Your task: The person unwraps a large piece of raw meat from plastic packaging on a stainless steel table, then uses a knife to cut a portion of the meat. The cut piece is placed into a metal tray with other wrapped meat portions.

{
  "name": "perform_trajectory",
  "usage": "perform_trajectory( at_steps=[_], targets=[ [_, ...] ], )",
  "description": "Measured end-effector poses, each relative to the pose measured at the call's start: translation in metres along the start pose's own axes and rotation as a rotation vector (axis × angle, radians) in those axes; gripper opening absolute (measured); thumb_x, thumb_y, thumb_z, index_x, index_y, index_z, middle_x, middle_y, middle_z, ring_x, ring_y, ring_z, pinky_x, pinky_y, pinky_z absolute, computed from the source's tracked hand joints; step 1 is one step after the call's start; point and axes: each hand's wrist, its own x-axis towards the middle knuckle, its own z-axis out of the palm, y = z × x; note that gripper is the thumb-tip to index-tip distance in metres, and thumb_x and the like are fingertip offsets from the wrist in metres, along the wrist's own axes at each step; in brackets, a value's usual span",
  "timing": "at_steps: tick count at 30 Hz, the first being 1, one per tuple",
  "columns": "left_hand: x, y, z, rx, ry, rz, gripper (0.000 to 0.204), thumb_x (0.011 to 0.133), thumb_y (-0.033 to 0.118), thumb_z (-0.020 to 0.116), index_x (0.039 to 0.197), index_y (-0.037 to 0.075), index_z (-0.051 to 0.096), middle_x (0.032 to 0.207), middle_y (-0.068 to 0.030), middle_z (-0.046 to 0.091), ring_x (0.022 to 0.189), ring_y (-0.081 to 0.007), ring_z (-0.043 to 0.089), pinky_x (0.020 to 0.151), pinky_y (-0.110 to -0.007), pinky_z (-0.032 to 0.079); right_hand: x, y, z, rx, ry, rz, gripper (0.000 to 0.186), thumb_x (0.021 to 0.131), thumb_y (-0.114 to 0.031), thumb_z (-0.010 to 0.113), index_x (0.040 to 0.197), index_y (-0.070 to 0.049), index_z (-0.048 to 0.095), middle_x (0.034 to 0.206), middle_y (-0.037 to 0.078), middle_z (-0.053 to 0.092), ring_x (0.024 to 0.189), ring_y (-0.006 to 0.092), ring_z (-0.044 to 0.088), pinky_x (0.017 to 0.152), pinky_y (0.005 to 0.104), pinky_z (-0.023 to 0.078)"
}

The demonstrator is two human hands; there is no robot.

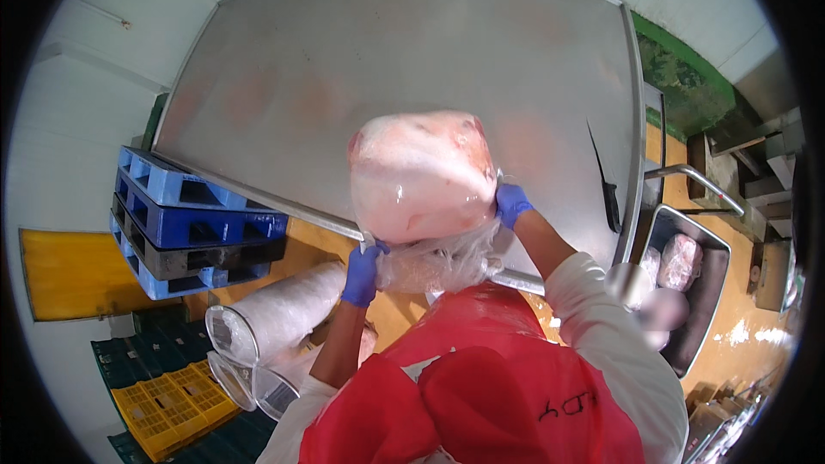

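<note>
A large pale pink and white block of meat sits near the front edge of the steel table. Clear plastic bag film hangs loosely below it, toward my body. My left hand, in a blue glove, is closed on the bag's left edge just off the table's front edge. Also gloved in blue, my right hand grips the bag at the meat's lower right side. To the right of the meat, a knife with a black handle lies on the table, touched by neither hand.
Stacked blue and black pallets stand left of the table. Nearer me are large rolls of clear film and a yellow crate. On the right stands a dark tub with wrapped meat. A metal rail juts out above it.
</note>
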Motion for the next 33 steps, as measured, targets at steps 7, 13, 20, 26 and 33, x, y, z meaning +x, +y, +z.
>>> perform_trajectory(
  at_steps=[7, 13, 20, 26, 33],
  targets=[
    [0.018, 0.155, -0.005, -0.348, -0.117, 0.383, 0.011, 0.096, 0.016, 0.055, 0.098, 0.007, 0.063, 0.09, 0.0007, 0.059, 0.08, -0.0109, 0.056, 0.071, -0.028, 0.047, -0.112, -0.093, -0.016, -0.845, -0.295, -0.578, 0.02, 0.092, -0.014, 0.057, 0.093, -0.003, 0.074, 0.077, 0.009, 0.067, 0.064, 0.0191, 0.062, 0.059, 0.0337, 0.048],
    [0.0, 0.185, -0.036, 0.131, 0.055, 0.869, 0.013, 0.092, 0.01, 0.053, 0.095, 0.003, 0.063, 0.091, -0.0016, 0.058, 0.082, -0.0108, 0.053, 0.073, -0.028, 0.044, -0.215, -0.095, 0.017, -0.228, -0.298, -0.505, 0.02, 0.09, -0.007, 0.055, 0.089, -0.001, 0.074, 0.069, 0.001, 0.06, 0.06, 0.0069, 0.05, 0.054, 0.0233, 0.038],
    [-0.099, 0.141, -0.101, -0.25, 0.121, 0.469, 0.025, 0.086, 0.008, 0.054, 0.106, -0.001, 0.064, 0.094, -0.0039, 0.064, 0.085, -0.0117, 0.059, 0.078, -0.025, 0.046, -0.274, -0.071, 0.015, -0.348, -0.586, -0.483, 0.018, 0.091, -0.005, 0.058, 0.093, -0.001, 0.075, 0.076, 0.0, 0.065, 0.066, 0.0048, 0.053, 0.062, 0.0223, 0.044],
    [-0.096, 0.086, -0.12, -0.115, 0.195, 0.522, 0.021, 0.088, 0.006, 0.053, 0.104, 0.0, 0.065, 0.098, -0.0027, 0.065, 0.09, -0.012, 0.058, 0.085, -0.025, 0.044, -0.272, -0.047, 0.013, -0.808, -0.638, -0.562, 0.015, 0.089, -0.007, 0.06, 0.092, -0.002, 0.074, 0.074, 0.006, 0.067, 0.068, 0.0094, 0.056, 0.065, 0.0302, 0.049],
    [-0.071, 0.102, -0.117, -0.165, 0.215, 0.735, 0.021, 0.096, 0.01, 0.053, 0.108, 0.0, 0.068, 0.119, -0.0125, 0.067, 0.114, -0.0245, 0.062, 0.105, -0.037, 0.043, -0.167, -0.116, 0.02, -0.804, 0.522, -1.556, 0.06, 0.08, -0.027, 0.078, 0.126, 0.002, 0.054, 0.127, 0.027, 0.054, 0.119, 0.0438, 0.052, 0.098, 0.0512, 0.044]
  ],
)
